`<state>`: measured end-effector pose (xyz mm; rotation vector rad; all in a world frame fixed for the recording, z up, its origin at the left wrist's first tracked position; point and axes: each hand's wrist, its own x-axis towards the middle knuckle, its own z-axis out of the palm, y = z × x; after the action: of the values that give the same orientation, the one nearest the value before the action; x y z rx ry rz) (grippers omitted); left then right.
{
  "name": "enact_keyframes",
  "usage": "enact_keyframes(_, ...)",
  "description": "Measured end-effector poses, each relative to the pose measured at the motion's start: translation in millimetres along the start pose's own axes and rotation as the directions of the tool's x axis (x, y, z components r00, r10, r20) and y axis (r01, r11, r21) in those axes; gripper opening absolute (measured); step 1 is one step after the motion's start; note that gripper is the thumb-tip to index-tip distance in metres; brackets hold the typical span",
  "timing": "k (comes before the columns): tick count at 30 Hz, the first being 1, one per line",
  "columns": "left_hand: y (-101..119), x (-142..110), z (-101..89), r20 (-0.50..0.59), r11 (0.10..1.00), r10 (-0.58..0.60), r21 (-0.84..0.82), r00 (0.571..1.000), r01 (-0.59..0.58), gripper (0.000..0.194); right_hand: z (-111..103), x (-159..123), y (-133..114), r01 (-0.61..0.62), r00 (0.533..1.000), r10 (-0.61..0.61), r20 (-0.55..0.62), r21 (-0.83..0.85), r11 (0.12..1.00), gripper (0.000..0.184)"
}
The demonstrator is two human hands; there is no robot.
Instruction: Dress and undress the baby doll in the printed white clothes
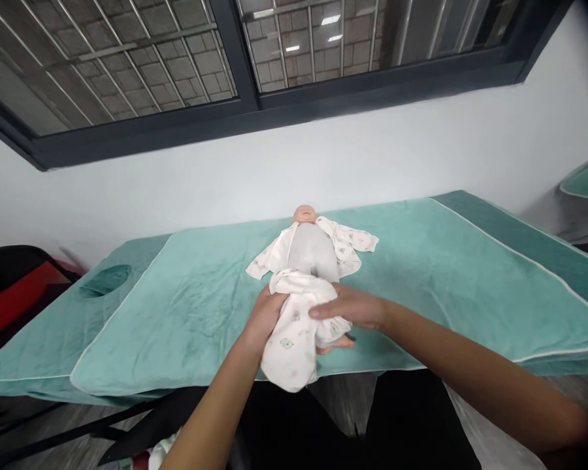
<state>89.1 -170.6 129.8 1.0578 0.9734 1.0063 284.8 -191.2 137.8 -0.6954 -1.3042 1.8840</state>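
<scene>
A baby doll lies on its back, its head toward the wall. Its torso is pale grey, and a white printed baby jacket is spread open at both sides. Over the doll's lower body, my left hand grips the left edge of white printed baby pants. Opposite it, my right hand holds the same pants, thumb on top of the fabric. One pant leg hangs toward me. The doll's feet show beneath the cloth; how far its legs are inside the pants I cannot tell.
A green padded bed with white piping stands against the white wall, a face hole at its left end. A barred window is above. At left is a red and black chair.
</scene>
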Motion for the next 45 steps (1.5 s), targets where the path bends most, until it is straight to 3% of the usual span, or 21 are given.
enact_keyframes(2, -4.8, 1.7, 1.9, 0.118, 0.997, -0.058, 0.054, 0.991, 0.052, 0.043, -6.9, 2.7, -3.2, 0.054, 0.998, -0.051, -0.033, 0.118, 0.992, 0.039)
enact_keyframes(4, -8.5, 2.2, 1.8, 0.268, 0.991, -0.128, 0.080, 0.955, 0.110, 0.046, -12.5, 3.7, -3.6, 0.138, 0.988, -0.120, -0.093, 0.216, 0.967, 0.042)
enact_keyframes(6, -9.9, 2.4, 2.5, 0.367, 0.989, -0.145, 0.052, 0.919, 0.136, 0.050, -15.7, 1.8, -1.2, 0.145, 0.988, -0.124, -0.091, 0.275, 0.951, 0.046)
enact_keyframes(8, -9.7, 3.5, 6.6, 0.320, 0.995, -0.088, -0.021, 0.943, 0.100, 0.052, -17.5, -3.1, 2.5, 0.120, 0.992, -0.105, -0.068, 0.273, 0.954, 0.050)
enact_keyframes(10, -9.8, 5.9, 14.2, 0.161, 0.996, -0.004, -0.088, 0.987, 0.018, 0.052, -19.7, -9.6, 6.7, 0.065, 0.998, -0.059, -0.037, 0.194, 0.979, 0.051)
enact_keyframes(13, -13.5, 8.7, 26.5, 0.024, 0.992, 0.011, -0.125, 1.000, -0.008, 0.052, -24.2, -20.2, 14.1, -0.039, 0.999, 0.041, -0.019, 0.081, 0.996, 0.050)
enact_keyframes(16, -20.3, 5.0, 31.3, 0.098, 0.991, -0.120, -0.040, 0.988, 0.125, 0.049, -27.9, -31.9, 24.2, -0.056, 0.997, 0.061, -0.049, 0.098, 0.994, 0.049)
enact_keyframes(19, -27.2, -7.3, 26.5, 0.201, 0.968, -0.247, 0.096, 0.948, 0.232, 0.051, -30.0, -45.8, 41.7, -0.040, 0.990, 0.058, -0.125, 0.141, 0.989, 0.046)
enact_keyframes(21, -33.1, -17.9, 20.9, 0.248, 0.949, -0.295, 0.189, 0.923, 0.252, 0.051, -31.9, -54.7, 59.2, -0.061, 0.969, 0.091, -0.230, 0.134, 0.989, 0.040)
enact_keyframes(23, -40.9, -27.8, 16.3, 0.266, 0.927, -0.290, 0.318, 0.919, 0.200, 0.048, -34.9, -61.1, 79.5, -0.120, 0.923, 0.114, -0.368, 0.005, 0.993, 0.028)
enact_keyframes(26, -54.0, -36.8, 13.8, 0.240, 0.829, -0.232, 0.555, 0.943, 0.064, 0.040, -39.8, -63.6, 106.5, -0.213, 0.854, 0.025, -0.520, -0.304, 0.929, 0.014)
enact_keyframes(29, -62.9, -38.0, 17.3, 0.174, 0.680, -0.184, 0.733, 0.967, -0.003, 0.030, -41.3, -60.1, 121.2, -0.199, 0.820, -0.099, -0.564, -0.442, 0.874, 0.008)
enact_keyframes(33, -68.3, -34.4, 27.2, 0.176, 0.490, -0.121, 0.867, 0.977, -0.095, 0.017, -39.3, -57.7, 124.2, -0.161, 0.827, -0.194, -0.527, -0.554, 0.817, 0.008)
enact_keyframes(38, -76.5, -31.0, 36.1, 0.266, 0.344, -0.132, 0.916, 0.955, -0.208, 0.025, -38.4, -62.0, 117.3, -0.240, 0.830, -0.163, -0.533, -0.606, 0.759, 0.010)
enact_keyframes(41, -77.1, -29.8, 39.0, 0.265, 0.363, -0.141, 0.910, 0.954, -0.199, 0.029, -41.6, -64.2, 114.7, -0.220, 0.853, -0.118, -0.508, -0.556, 0.801, 0.014)
enact_keyframes(45, -71.0, -26.4, 40.9, 0.277, 0.552, -0.122, 0.817, 0.953, -0.167, 0.021, -52.1, -67.7, 114.0, -0.090, 0.882, -0.128, -0.453, -0.429, 0.899, 0.019)
